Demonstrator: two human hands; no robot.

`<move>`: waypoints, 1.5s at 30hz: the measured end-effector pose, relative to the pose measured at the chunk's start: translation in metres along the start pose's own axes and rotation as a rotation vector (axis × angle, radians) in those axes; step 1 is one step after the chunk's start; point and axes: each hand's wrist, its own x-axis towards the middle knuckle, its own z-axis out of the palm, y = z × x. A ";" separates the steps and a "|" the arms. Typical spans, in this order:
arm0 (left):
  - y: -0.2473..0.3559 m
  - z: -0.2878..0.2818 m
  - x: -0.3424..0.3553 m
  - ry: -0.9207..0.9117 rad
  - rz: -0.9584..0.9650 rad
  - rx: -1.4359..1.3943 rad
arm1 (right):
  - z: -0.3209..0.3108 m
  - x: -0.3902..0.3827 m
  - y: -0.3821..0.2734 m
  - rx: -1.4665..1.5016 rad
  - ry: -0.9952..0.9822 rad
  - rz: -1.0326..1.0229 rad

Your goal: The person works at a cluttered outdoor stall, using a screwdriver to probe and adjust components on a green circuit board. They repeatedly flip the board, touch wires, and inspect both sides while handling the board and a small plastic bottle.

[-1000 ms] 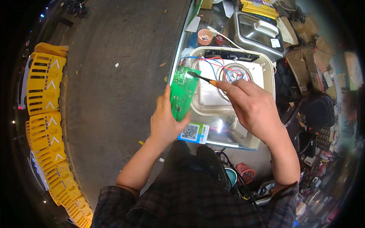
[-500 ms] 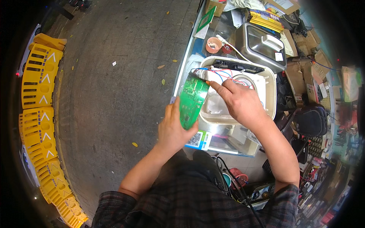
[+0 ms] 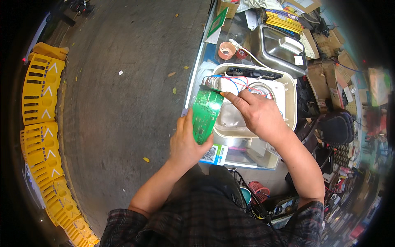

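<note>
A long green circuit board (image 3: 205, 112) is gripped along its lower end by my left hand (image 3: 185, 142), thumb on one edge and fingers on the other. Across the board's far end lies a slim dark strip-like piece (image 3: 212, 89), its exact kind hard to make out. My right hand (image 3: 263, 113) pinches the right end of that piece, where a small orange bit shows. Behind the board stands an opened cream appliance housing (image 3: 293, 111), with red and blue wires (image 3: 236, 79) running inside near the board's far end.
The housing rests on a glass-topped counter (image 3: 247, 162). Beyond it are a steel box with a lidded handle (image 3: 267, 45), an orange cup (image 3: 226, 50) and a green-framed stand (image 3: 217, 22). A printed code card (image 3: 214, 154) lies nearby. Yellow barriers (image 3: 43, 88) line the far left.
The board has tilted slightly, and light glints on its upper part. Both hands keep their grip and have barely moved; the whole view has shifted a little.
</note>
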 end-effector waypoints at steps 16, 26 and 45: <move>-0.006 0.002 -0.008 0.000 0.026 -0.005 | -0.010 -0.023 0.006 0.033 0.012 -0.020; -0.006 0.001 -0.010 -0.013 0.012 0.020 | -0.020 -0.023 0.005 -0.109 0.081 0.161; -0.012 -0.003 -0.010 -0.040 0.032 0.052 | -0.038 -0.036 -0.026 0.133 0.129 0.164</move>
